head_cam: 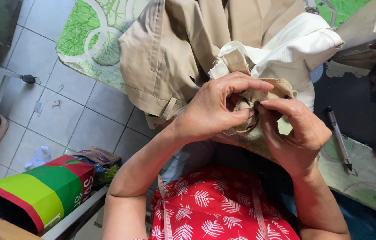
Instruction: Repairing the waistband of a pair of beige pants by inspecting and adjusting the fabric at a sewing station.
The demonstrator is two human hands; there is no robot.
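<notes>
- A carton (41, 193) with red, green and yellow bands stood open on the tiled floor (77, 115) at the lower left, its printed side turned up.
- Beside the carton's upper end lay a flat brown packet (97, 156), and a crumpled white wrapper (38, 157) lay on the tiles just to its left.
- The left hand (214, 109) came in from below, wrist bent, thumb and curled fingers pinched shut on a fold of the trousers (174, 53).
- The right hand (292, 133) faced it from the other side, fingertips closed on the same fold, touching the left thumb.
- The trousers were beige, with belt loops along the waistband; they hung off the near edge of the green-patterned tabletop (86, 35) into the lap.
- The gripped part was a frayed seam with pale lining showing, just above the red leaf-print top (214, 209).
- A white cloth (299, 49) lay on the trousers near the tabletop's right edge.
- A dark pen (339, 138) rested on the surface to the right of the right hand.
- A measuring tape (166, 213) hung down the top.
</notes>
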